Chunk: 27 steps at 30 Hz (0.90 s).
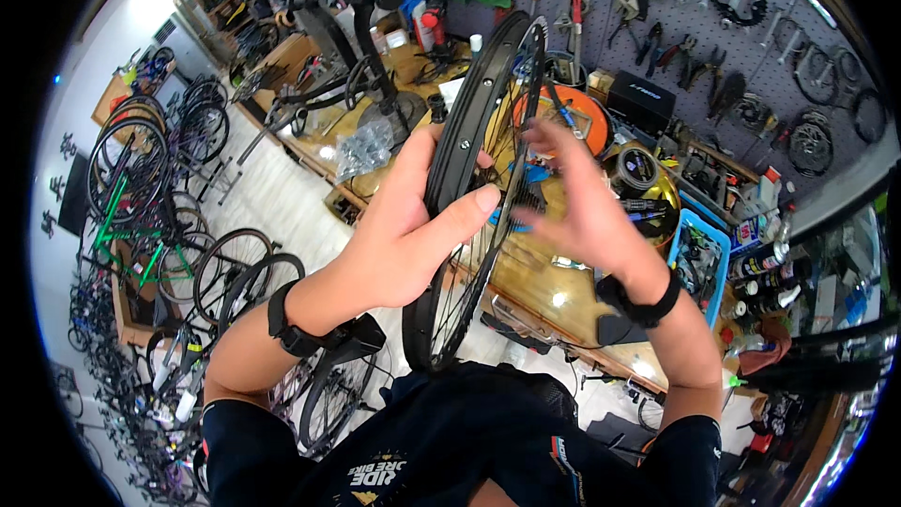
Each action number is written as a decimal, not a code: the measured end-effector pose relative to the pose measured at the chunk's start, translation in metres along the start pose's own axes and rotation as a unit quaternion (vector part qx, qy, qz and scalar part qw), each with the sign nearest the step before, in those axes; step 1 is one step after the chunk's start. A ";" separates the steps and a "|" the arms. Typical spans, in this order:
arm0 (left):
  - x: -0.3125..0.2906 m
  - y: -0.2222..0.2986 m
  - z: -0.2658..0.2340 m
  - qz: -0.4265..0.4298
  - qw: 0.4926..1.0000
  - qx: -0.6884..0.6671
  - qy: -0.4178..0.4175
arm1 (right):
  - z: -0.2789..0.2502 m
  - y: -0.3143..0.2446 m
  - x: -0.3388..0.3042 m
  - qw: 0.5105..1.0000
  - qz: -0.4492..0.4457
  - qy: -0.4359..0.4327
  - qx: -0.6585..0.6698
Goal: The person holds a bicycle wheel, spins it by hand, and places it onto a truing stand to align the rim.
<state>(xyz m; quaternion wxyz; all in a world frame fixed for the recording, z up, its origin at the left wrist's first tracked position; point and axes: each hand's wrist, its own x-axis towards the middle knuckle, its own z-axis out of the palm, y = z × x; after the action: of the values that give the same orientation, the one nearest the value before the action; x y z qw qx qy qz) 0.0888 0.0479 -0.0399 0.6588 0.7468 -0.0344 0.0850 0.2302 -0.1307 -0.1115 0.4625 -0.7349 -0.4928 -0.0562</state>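
Note:
A black bicycle wheel (477, 99) stands upright in front of me, seen nearly edge-on, with no tyre on its rim and thin spokes inside. My left hand (399, 230) is wrapped round the near left part of the rim, its thumb lying across the rim. To the right of the wheel is my right hand (596, 207), smeared by motion. Its thumb and fingers are spread apart beside the spokes, and I see nothing held in it. Part of the hub area lies hidden behind the rim and the spokes.
Beyond the wheel is a wooden workbench (535, 286) with an orange round tray (587, 122), a blue bin (699, 258) of tools and a clear plastic bag (364, 150). A black stand (361, 66) rises at the back left. Tools hang on a pegboard (690, 0). Bicycles (141, 235) crowd the left.

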 end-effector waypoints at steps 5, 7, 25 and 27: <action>0.008 -0.007 -0.011 0.060 0.998 0.027 -0.022 | 0.032 -0.049 0.013 0.997 0.024 -0.067 -0.024; 0.007 -0.009 -0.027 0.054 0.995 0.050 -0.067 | 0.044 -0.055 0.013 0.998 0.014 -0.044 -0.034; -0.020 -0.097 -0.072 0.242 0.913 0.298 -0.140 | 0.077 -0.070 0.011 0.979 0.070 -0.016 -0.191; -0.012 -0.105 -0.068 0.260 0.902 0.315 -0.138 | 0.076 -0.067 0.011 0.977 0.091 -0.029 -0.191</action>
<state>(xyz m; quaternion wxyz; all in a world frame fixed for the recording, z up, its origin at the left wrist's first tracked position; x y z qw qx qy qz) 0.0884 0.1283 -0.1370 0.3321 0.8842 -0.2891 0.1559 0.1551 -0.0617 -0.1067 0.3025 -0.8527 -0.4171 -0.0860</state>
